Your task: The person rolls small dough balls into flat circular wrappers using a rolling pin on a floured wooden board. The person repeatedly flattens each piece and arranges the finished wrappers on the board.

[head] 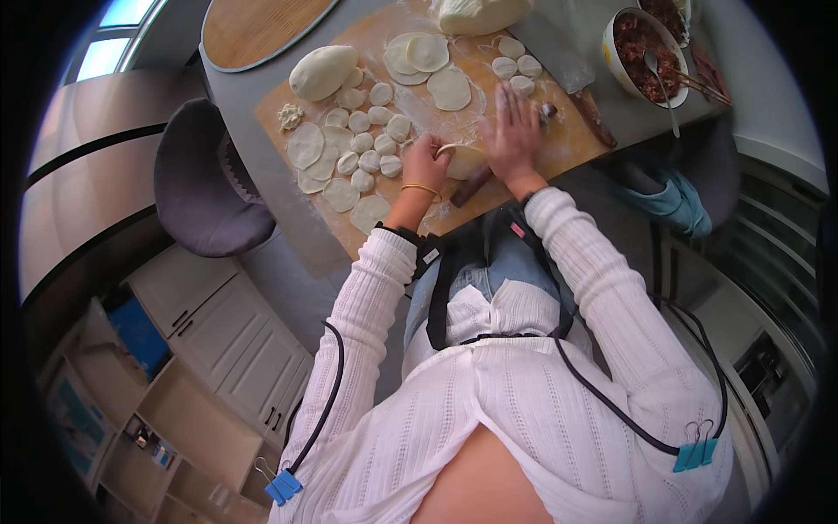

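My left hand [425, 160] pinches the left edge of a round dough wrapper [463, 161], which lies partly raised on the floured wooden board [563, 141]. Flat and with fingers stretched, my right hand [512, 134] rests over a dark wooden rolling pin [471, 187], whose ends show on both sides of the palm. Left of my left hand are several small flattened dough rounds [370, 161] and rolled wrappers [305, 146]. More wrappers [449, 88] lie beyond my hands, and a few small dough rounds [504, 68] are at the upper right of the board.
Two large dough lumps [323, 72] [483, 14] sit at the board's far side. A cleaver with a wooden handle [592, 119] lies at its right edge. Farther right stands a bowl of minced meat [612, 56] with a spoon and chopsticks. A round wooden tray [262, 29] is at the far left.
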A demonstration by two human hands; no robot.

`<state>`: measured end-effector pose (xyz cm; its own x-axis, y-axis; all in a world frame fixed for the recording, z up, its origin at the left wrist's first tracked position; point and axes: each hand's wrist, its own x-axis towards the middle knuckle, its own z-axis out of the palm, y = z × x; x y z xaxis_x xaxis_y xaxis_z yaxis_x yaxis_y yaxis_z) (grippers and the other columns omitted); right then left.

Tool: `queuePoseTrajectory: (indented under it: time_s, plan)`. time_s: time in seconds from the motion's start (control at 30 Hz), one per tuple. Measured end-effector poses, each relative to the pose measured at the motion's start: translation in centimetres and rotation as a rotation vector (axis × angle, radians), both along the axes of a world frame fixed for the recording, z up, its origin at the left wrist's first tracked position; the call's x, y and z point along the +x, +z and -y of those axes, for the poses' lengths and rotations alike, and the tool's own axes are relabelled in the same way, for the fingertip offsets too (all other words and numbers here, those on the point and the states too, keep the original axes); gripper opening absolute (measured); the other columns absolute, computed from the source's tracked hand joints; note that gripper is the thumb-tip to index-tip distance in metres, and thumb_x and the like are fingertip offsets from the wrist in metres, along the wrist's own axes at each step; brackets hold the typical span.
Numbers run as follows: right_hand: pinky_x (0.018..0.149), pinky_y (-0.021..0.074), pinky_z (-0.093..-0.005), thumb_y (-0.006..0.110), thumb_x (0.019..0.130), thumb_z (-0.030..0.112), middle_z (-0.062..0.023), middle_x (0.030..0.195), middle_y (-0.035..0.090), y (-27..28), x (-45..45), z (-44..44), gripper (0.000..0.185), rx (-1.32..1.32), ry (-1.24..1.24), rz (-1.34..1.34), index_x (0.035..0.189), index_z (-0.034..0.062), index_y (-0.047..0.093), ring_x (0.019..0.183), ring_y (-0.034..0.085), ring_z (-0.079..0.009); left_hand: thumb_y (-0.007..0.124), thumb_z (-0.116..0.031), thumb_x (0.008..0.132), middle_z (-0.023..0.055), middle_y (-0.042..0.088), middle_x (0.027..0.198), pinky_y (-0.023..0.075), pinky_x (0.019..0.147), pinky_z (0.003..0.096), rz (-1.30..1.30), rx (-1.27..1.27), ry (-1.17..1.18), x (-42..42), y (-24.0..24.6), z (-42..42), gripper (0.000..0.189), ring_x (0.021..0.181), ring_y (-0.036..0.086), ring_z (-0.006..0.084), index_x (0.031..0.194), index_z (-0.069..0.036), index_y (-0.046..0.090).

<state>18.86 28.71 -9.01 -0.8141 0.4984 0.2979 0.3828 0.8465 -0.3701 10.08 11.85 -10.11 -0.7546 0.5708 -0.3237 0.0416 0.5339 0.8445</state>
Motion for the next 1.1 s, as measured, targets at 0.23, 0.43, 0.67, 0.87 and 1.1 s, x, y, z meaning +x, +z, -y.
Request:
queuePoseTrajectory:
  time_s: [0.23, 0.43, 0.67, 0.87, 1.1]
  plan:
    - [0.122, 0.0132, -0.0506, 0.053, 0.096, 0.037, -0.0149, 0.159, 0.035, 0.2, 2.0, 0.0, 0.068, 0.104, -0.089, 0.225, 0.153, 0.0043, 0.034, 0.149, 0.028, -0.0317, 0.068, -0.004, 0.086, 0.0139, 0.074, 0.103, 0.0546, 0.082, 0.0317, 0.252, 0.262, 0.075, 3.2, 0.7, 0.2, 0.028, 0.097, 0.07, 0.023, 0.114, 0.0, 0.069]
    - [0.121, 0.0174, -0.0499, 0.052, 0.097, 0.036, -0.0154, 0.156, 0.04, -0.3, -4.5, -0.1, 0.067, 0.041, -0.03, 0.08, 0.152, 0.0026, 0.034, 0.147, 0.032, -0.031, 0.073, -0.012, 0.085, 0.0173, 0.072, 0.083, 0.0551, 0.073, 0.0333, -0.251, 0.027, -0.075, 0.1, 1.2, -0.1, 0.013, 0.079, 0.072, 0.0262, 0.092, -0.002, 0.074]
    - [0.121, 0.0177, -0.0504, 0.057, 0.094, 0.037, -0.0153, 0.16, 0.033, 1.1, 6.0, -0.6, 0.07, 0.14, 0.022, 0.387, 0.152, 0.0034, 0.036, 0.148, 0.028, -0.0316, 0.066, -0.003, 0.089, 0.007, 0.073, 0.098, 0.055, 0.077, 0.0304, 0.593, 0.41, 0.046, 0.1, 0.2, 1.7, 0.035, 0.087, 0.07, 0.0178, 0.123, 0.001, 0.062]
    - [0.121, 0.0189, -0.0498, 0.054, 0.097, 0.038, -0.0142, 0.159, 0.035, 0.0, -5.1, 0.1, 0.067, 0.119, 0.001, 0.093, 0.151, 0.0035, 0.036, 0.147, 0.031, -0.0315, 0.073, -0.012, 0.083, 0.0199, 0.071, 0.089, 0.0548, 0.075, 0.0365, -0.229, -0.09, -0.265, -1.0, 1.1, 0.4, 0.017, 0.085, 0.07, 0.0326, 0.098, -0.003, 0.071]
    - [0.122, 0.0127, -0.0515, 0.054, 0.097, 0.039, -0.0134, 0.159, 0.034, 2.2, 7.5, -0.9, 0.065, 0.018, 0.142, 0.378, 0.151, 0.0064, 0.039, 0.15, 0.024, -0.0298, 0.063, -0.021, 0.1, 0.0003, 0.066, 0.094, 0.0557, 0.072, 0.0316, 0.632, 0.193, -0.017, -2.2, -1.0, 0.3, 0.02, 0.088, 0.068, 0.0151, 0.113, -0.007, 0.058]
